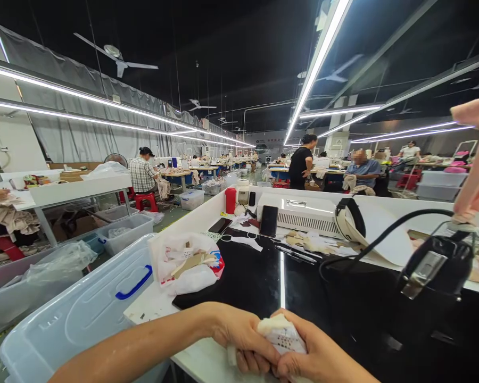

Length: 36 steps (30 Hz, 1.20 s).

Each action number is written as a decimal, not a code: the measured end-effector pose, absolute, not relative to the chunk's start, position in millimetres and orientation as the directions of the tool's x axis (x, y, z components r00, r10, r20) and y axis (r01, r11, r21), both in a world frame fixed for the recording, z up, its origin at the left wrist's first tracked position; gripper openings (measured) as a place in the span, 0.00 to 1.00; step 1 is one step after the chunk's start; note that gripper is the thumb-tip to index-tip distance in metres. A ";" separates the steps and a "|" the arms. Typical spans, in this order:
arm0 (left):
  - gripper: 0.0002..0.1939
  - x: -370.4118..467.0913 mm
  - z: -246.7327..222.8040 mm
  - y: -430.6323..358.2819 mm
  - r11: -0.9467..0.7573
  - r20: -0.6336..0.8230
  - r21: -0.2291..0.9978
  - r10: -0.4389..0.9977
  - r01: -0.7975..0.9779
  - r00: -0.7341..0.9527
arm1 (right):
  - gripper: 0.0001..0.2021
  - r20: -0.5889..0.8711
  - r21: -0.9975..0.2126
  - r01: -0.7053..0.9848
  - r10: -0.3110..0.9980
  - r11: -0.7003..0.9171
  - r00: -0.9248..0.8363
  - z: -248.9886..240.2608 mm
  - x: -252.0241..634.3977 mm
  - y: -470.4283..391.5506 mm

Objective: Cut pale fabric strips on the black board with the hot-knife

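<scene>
At the table's near edge my left hand is closed on a small cream-white bundle, which looks like folded fabric. A white label with dark printed marks faces up on it. My right hand grips the same bundle from the other side, thumb bent across its lower edge. The fingers of both hands meet underneath, where they hide most of the bundle. A pale strip of it shows below the left hand. Beyond the hands lies the glossy black tabletop.
A plastic bag of scraps sits left on the table, beside a lidded bin. A black sewing machine head stands right, its cable crossing the table. Behind are a phone, pens and a red canister. Several people work farther off.
</scene>
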State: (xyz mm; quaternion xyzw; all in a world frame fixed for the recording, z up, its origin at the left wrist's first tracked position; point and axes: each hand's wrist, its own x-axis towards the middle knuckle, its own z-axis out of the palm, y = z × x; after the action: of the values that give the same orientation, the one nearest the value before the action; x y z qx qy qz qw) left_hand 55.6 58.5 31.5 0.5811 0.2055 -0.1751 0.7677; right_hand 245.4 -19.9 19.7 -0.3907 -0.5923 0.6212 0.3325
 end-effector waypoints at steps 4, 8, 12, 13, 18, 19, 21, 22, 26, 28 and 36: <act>0.19 56.9 32.8 63.6 0.292 -0.533 0.806 -0.023 0.515 0.846 | 0.24 -0.138 -0.989 0.018 0.870 -0.147 -0.474 20.5 244.6 -19.2; 0.16 58.8 38.4 69.6 0.316 -0.565 0.778 -0.026 0.543 0.825 | 0.28 -0.184 -0.983 0.075 0.857 -0.169 -0.481 23.4 247.9 -19.5; 0.14 62.1 43.7 76.2 0.287 -0.598 0.770 0.014 0.569 0.802 | 0.30 -0.264 -0.964 0.092 0.856 -0.250 -0.444 28.0 249.9 -18.2; 0.14 63.1 45.0 78.2 0.287 -0.605 0.766 0.018 0.576 0.796 | 0.30 -0.265 -0.964 0.087 0.861 -0.253 -0.434 29.5 250.0 -17.4; 0.15 68.2 49.7 89.4 0.281 -0.634 0.750 0.046 0.599 0.772 | 0.29 -0.237 -0.971 0.057 0.903 -0.232 -0.358 36.0 249.3 -10.5; 0.16 69.1 50.3 91.6 0.277 -0.640 0.747 0.055 0.605 0.766 | 0.28 -0.234 -0.972 0.050 0.907 -0.231 -0.350 36.1 249.1 -8.8; 0.16 70.9 51.4 95.4 0.268 -0.653 0.741 0.070 0.616 0.755 | 0.28 -0.221 -0.974 0.032 0.914 -0.223 -0.339 34.8 248.5 -5.8; 0.16 71.7 52.1 97.0 0.260 -0.658 0.738 0.076 0.622 0.749 | 0.28 -0.212 -0.976 0.018 0.920 -0.218 -0.330 33.4 248.3 -4.8; 0.16 76.0 56.1 101.8 0.213 -0.673 0.733 0.092 0.646 0.733 | 0.28 -0.188 -0.976 -0.047 0.937 -0.211 -0.296 28.4 248.9 -4.7; 0.15 79.8 58.2 103.6 0.182 -0.678 0.732 0.093 0.657 0.729 | 0.27 -0.186 -0.975 -0.066 0.939 -0.213 -0.288 27.3 250.2 -6.1; 0.16 97.6 65.8 121.0 0.012 -0.665 0.746 0.078 0.666 0.743 | 0.27 -0.145 -0.975 -0.138 0.970 -0.174 -0.196 22.1 261.5 -7.2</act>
State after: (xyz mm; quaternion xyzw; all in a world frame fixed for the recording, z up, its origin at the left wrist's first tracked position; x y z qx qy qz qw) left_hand 97.6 121.0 65.8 0.6658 0.2791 -0.2248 0.6544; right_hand 261.5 -7.2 22.1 -0.4500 -0.4623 0.6199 0.4466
